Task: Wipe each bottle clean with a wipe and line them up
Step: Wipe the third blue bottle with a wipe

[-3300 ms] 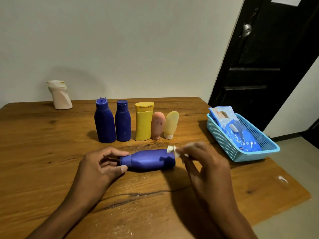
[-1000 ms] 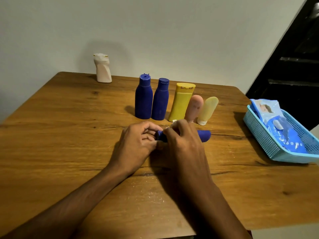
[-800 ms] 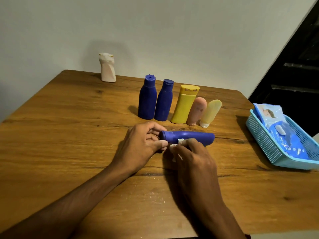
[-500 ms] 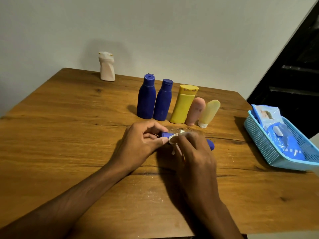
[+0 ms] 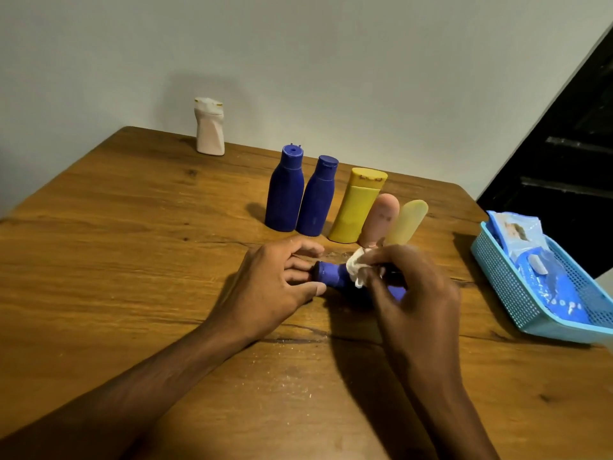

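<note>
Compared with half a second ago, my right hand (image 5: 409, 287) has slid the wipe (image 5: 357, 267) along the lying blue bottle (image 5: 330, 275) toward its cap, and more of the white cloth now shows above my knuckles.

In the upper left of the frame the white bottle (image 5: 209, 127) stands alone near the wall, well apart from the others. My left hand (image 5: 272, 287), at the centre, pinches the cap end of the blue bottle between thumb and fingers and steadies it on the table (image 5: 116, 260). Just right of it, my right hand has its fingers curled around the wipe and presses it on the bottle's shoulder.

Behind my hands the row of five bottles (image 5: 345, 200) stands together. At the right edge is the blue basket (image 5: 504, 287) with wipe packs (image 5: 544, 280).

I judge this bottle nearly clean; the white one waits.
</note>
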